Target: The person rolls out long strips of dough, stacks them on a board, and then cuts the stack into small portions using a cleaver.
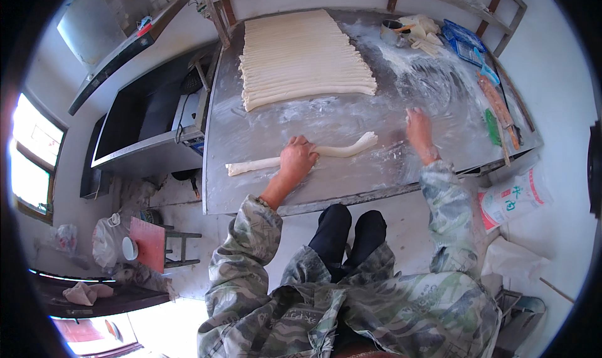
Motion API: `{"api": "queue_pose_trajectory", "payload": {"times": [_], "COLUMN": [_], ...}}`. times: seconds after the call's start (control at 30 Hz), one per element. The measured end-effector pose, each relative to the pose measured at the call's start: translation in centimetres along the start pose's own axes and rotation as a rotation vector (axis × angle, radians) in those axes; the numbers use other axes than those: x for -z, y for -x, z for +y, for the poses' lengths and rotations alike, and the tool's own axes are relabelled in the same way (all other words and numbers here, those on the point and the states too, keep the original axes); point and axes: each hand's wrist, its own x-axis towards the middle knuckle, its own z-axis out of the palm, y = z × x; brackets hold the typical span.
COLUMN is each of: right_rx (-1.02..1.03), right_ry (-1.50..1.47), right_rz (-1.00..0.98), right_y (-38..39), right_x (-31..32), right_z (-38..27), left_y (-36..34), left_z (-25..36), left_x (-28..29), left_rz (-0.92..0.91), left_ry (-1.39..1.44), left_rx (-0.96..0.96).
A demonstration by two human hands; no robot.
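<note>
A long pale rope of dough (345,148) lies crosswise on the floured metal table (251,195), bent upward at its right end. My left hand (298,158) rests on its middle with the fingers curled over it. Right of the rope's end and apart from it, my right hand (419,132) is closed just above the table. A small pale bit shows at its fingertips, too small to name. Farther back, a broad sheet of dough ropes (301,57) lies side by side, several rows close together.
At the back right are a metal pot (394,33), pale cloth (423,28) and a blue tray (464,41). A rolling pin (498,107) and a green scraper (491,127) lie along the right edge. A white-and-red sack (511,198) leans below; a red stool (150,244) stands lower left.
</note>
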Motion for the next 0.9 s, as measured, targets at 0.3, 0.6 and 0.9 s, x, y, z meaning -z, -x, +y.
{"api": "queue_pose_trajectory", "payload": {"times": [0.3, 0.6, 0.9], "right_rx": [0.463, 0.408, 0.206], "right_ry": [-0.317, -0.226, -0.102], "right_rz": [-0.240, -0.209, -0.212], "right_y": [3.7, 1.7, -8.9], "right_x": [-2.4, -3.9, -7.2], "right_z": [-17.1, -13.6, -8.8], "left_y": [2.3, 6.7, -7.8], "left_z": [-1.2, -10.8, -14.2], "left_x": [2.0, 10.5, 7.3], "left_rz": [-0.028, 0.002, 0.010], "left_ry": [-0.055, -0.185, -0.229], "left_rx": [0.010, 0.142, 0.222]}}
